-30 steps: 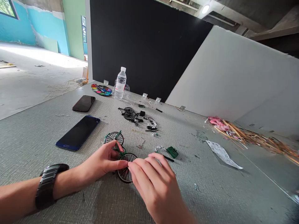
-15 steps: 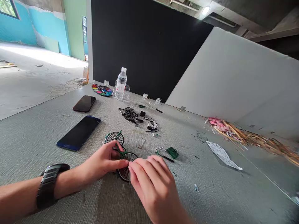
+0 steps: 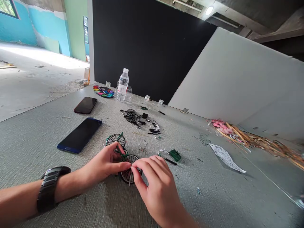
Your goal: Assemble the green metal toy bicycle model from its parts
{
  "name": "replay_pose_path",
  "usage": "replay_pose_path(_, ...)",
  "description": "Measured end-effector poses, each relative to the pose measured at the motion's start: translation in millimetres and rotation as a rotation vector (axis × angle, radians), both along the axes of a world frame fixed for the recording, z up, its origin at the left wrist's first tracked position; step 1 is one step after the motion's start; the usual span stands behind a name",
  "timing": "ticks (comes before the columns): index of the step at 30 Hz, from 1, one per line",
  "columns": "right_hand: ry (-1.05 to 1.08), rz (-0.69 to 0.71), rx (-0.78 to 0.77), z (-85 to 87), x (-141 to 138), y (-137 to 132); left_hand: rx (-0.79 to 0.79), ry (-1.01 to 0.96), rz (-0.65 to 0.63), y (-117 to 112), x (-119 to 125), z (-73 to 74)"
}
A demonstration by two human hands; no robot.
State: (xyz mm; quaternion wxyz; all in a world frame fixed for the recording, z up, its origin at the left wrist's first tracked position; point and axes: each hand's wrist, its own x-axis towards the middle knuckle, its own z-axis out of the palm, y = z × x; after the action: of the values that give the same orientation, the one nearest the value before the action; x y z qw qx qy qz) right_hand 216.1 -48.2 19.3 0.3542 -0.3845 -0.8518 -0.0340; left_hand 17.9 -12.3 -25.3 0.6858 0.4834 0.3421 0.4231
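- In the head view, with the left hand [image 3: 108,163] half curled, holding the green bike [image 3: 123,155] between thumb and fingers, low over the table [image 3: 111,205] or resting on it; cannot tell which.
- With the right hand [image 3: 159,185], bringing thumb and forefinger nearly together at the near wheel [image 3: 125,176], other fingers folded behind; cannot tell of any small part inside that pinch.
- Just below those fingertips, showing a thin pale rod [image 3: 129,180] against the wheel; cannot tell whether fixed or loose.
- Judging by the pose, probably at a step of fine finger work beside the wheel, steadying with the left, adjusting with the right.
- For the next move, likely calling for a firm left grip and a light, exact right pinch, without bending spokes.
- Near the right hand but untouched, lying loose: green box [image 3: 175,155] and black stick [image 3: 170,161].
- Farther back, lying apart: black bike [image 3: 131,116].
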Motion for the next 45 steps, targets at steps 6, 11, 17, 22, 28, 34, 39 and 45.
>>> replay_pose_path(6,-0.178,0.035,0.17,1.1,4,-2,-0.026,-0.004,-0.011,-2,1,2.3)
replay_pose_path(11,-0.259,0.069,0.239,3.4,8,-4,-0.026,0.017,-0.012,-4,1,5.2)
replay_pose_path(17,-0.212,0.074,0.215,3.1,8,-2,-0.025,-0.03,-0.018,-4,1,5.0)
replay_pose_path(22,-0.07,0.043,0.149,-0.3,3,-1,-0.001,-0.035,-0.022,-3,1,2.0)
replay_pose_path(28,0.09,0.008,0.011,-2.2,0,1,-0.019,-0.014,-0.011,-2,0,1.9)
replay_pose_path(34,0.191,0.014,-0.059,-4.4,-2,3,-0.015,-0.012,-0.019,-2,0,3.8)
replay_pose_path(39,0.252,0.006,-0.111,-5.0,-3,2,-0.017,-0.023,-0.021,-3,1,5.3)
replay_pose_path(45,0.278,0.031,-0.178,-2.9,0,4,-0.007,-0.019,-0.032,-2,0,4.3)
